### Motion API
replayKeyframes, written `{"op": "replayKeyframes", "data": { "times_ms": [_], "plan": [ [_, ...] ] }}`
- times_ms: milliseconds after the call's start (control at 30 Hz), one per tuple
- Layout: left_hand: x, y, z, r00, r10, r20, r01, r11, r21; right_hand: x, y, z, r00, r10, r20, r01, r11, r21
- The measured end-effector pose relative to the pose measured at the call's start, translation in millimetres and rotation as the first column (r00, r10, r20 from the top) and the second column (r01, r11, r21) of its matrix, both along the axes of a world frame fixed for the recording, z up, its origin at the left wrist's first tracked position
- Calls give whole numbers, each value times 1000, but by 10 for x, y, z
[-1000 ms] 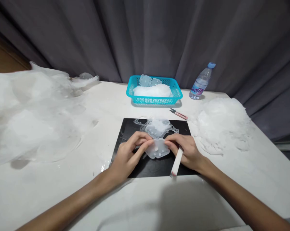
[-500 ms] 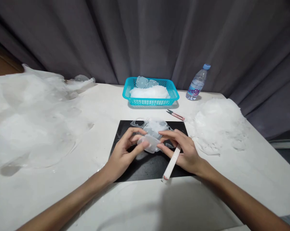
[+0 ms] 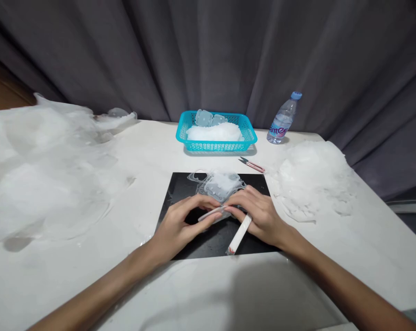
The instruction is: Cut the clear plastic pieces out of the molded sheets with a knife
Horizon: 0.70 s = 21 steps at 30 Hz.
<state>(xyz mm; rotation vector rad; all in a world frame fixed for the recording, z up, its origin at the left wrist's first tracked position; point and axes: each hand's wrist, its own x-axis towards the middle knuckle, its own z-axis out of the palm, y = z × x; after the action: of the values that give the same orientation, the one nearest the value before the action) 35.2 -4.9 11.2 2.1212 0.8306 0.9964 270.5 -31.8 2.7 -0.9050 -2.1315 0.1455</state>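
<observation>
Centre of the frame, and the piece (image 3: 210, 214) was up off the mat (image 3: 201, 246), thin, pale and tilted nearly edge-on between 2 hands! The left hand (image 3: 182, 225) had its grip closed on it, thumb below, fingers above. The right hand (image 3: 263, 211) met it at the other end, fingertips at its edge, and that same grip was wrapped around a white stick (image 3: 239, 234) slanting down toward the lower centre. Whether the right fingertips pinched hard or merely touched, you couldn't tell.

How far along? Mid-job on this piece, by the look of it: in hand, not laid down. Just beyond the fingers, a tangle of clear scraps (image 3: 222, 184) lay at the mat's far edge. Upper centre, the blue basket (image 3: 216, 146) held 2 bluish clear pieces (image 3: 204, 118) behind a white mound (image 3: 215, 132); those looked like finished work, though that was a judgement.

And plenty seemed left! A huge filmy heap (image 3: 38, 161) filled the left of the frame, and a smaller pile (image 3: 314, 174) sat at right; which was waiting and which was waste, nobody could say. The snips (image 3: 252, 164) lay untouched on the surface (image 3: 180, 294), right of centre.
</observation>
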Motion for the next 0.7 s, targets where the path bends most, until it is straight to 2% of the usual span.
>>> {"op": "replayKeyframes", "data": {
  "times_ms": [133, 333, 533, 700],
  "plan": [
    [-24, -8, 24, 1000, 12, -25, -10, 997, 76, -7, -15, 13, 1000, 10, -12, -10, 1000, -14],
    [-50, 2, 58, 997, 64, -34, -62, 996, 69, 41, 23, -14, 982, 62, 177, -46, 994, -96],
    [-61, -2, 95, 974, -107, -199, 158, 953, 258, -8, -19, 43, 997, 60, 50, -55, 994, -96],
    [-67, -32, 70, 988, -42, -148, 78, 966, 247, 4, -24, 58, 998, 57, -8, -58, 991, -119]
  ]
}}
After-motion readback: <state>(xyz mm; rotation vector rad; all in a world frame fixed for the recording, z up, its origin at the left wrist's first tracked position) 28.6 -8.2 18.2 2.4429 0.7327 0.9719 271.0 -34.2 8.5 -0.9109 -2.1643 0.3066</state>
